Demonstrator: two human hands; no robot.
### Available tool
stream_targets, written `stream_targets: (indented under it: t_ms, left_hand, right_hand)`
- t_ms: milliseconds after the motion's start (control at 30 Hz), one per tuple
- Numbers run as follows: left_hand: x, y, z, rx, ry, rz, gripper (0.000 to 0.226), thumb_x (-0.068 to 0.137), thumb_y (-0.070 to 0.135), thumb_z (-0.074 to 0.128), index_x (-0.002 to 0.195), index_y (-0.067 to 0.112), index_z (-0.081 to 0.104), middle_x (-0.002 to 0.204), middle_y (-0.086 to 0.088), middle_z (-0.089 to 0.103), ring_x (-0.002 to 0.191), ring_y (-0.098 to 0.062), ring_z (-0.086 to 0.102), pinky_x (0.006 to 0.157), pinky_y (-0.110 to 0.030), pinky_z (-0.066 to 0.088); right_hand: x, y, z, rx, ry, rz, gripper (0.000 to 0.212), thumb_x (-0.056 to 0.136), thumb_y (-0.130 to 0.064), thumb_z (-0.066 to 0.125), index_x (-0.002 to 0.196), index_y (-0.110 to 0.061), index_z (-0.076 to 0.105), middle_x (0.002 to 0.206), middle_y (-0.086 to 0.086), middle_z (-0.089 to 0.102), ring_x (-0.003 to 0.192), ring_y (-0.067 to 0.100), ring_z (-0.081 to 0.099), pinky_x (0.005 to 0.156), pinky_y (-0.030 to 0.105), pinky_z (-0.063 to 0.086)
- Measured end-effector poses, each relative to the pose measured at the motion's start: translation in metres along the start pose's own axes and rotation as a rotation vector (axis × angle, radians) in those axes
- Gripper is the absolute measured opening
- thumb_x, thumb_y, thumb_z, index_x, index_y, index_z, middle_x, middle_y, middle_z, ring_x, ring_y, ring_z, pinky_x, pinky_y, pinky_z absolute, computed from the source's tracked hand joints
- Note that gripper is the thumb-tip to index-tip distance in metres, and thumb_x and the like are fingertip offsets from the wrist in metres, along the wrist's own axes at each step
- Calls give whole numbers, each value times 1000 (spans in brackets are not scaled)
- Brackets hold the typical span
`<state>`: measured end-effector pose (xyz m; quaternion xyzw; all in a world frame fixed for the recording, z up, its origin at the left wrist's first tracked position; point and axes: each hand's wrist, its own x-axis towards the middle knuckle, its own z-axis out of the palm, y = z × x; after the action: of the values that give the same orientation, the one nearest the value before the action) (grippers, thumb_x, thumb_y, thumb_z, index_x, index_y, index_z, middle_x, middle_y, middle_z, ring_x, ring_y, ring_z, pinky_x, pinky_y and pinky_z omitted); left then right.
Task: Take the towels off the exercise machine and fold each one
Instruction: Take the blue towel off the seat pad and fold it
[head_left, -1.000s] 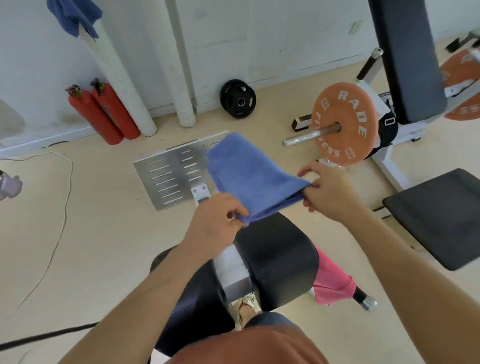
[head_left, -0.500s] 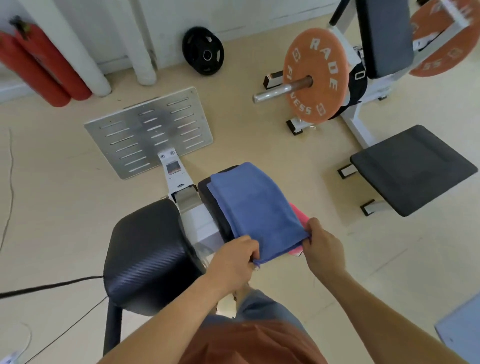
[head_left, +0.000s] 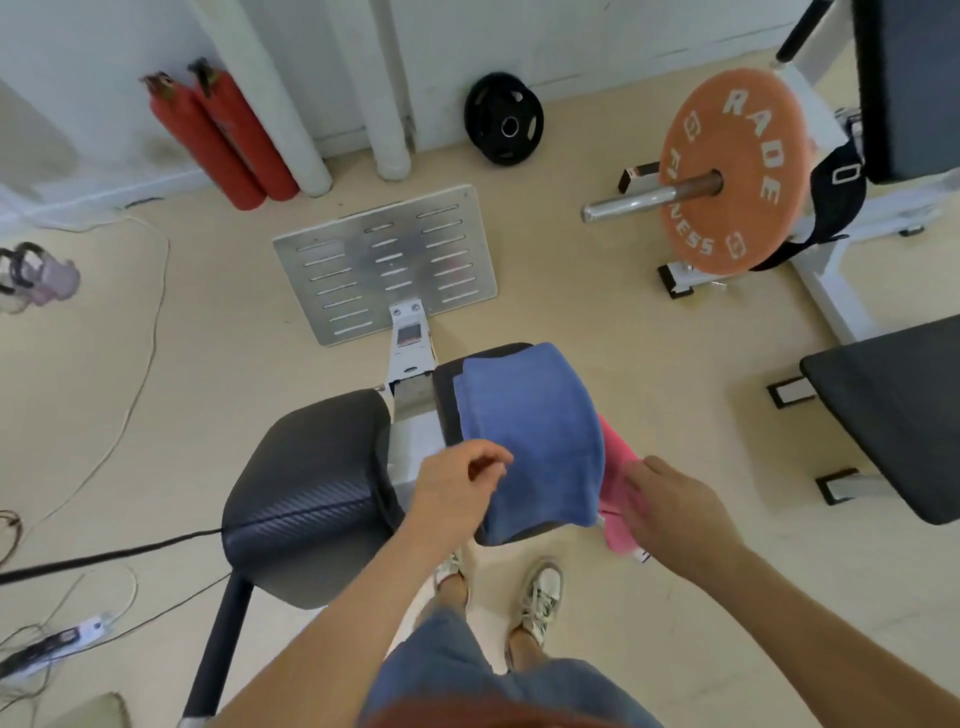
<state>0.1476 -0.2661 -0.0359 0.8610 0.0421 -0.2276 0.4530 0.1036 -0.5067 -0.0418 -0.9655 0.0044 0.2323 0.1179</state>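
One pink towel beside the blue towel should be lifted by its corners; whether it is gripped by the right hand cannot be told; the left hand is held slack, empty.

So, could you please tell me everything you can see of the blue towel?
The blue towel is soft, plain terry-like cloth, folded into a neat rectangle and draped over the machine's right black pad, its near edge hanging down. A pink towel peeks from beneath its right side. The left hand hovers at its near-left edge; contact is unclear.

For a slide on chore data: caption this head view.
Folded blue towel lies on black pad; left hand hovers beside, right hand touches pink towel.
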Motion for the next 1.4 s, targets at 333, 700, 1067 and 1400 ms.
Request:
stream_targets:
  t_ms: [333,700,1067,1400]
  left_hand:
    - [147,-2,-29,92,-28,-326,15,88,16,51,103,18,53,107,-6,63,91,-25,62,69,-31,47]
    - [177,-11,-31,-19,-153,-432,4,74,10,65,78,9,65,72,-8,54,65,-23,47,59,-27,38]
    - [164,-14,-31,-171,-190,-271,11,92,18,52,102,14,52,92,-3,62,89,-22,60,85,-43,52]
    - [175,-21,-30,-170,-137,-434,30,101,30,29,103,8,49,86,-7,54,82,-25,59,79,-44,56]
  right_hand:
    - [139,-63,-57,255,-76,17,43,85,-20,58,128,-22,52,131,4,53,120,24,48,94,33,41]
    - [207,-52,-49,499,-387,267,82,73,-12,75,143,-28,35,137,8,47,118,25,52,95,35,47]
    - [268,-107,-58,-85,-530,-221,35,74,-4,51,100,-27,52,96,-8,58,92,19,53,73,33,37]
    - [276,-64,-52,103,-666,33,20,78,-15,55,97,-19,60,90,-5,60,83,17,55,71,29,44]
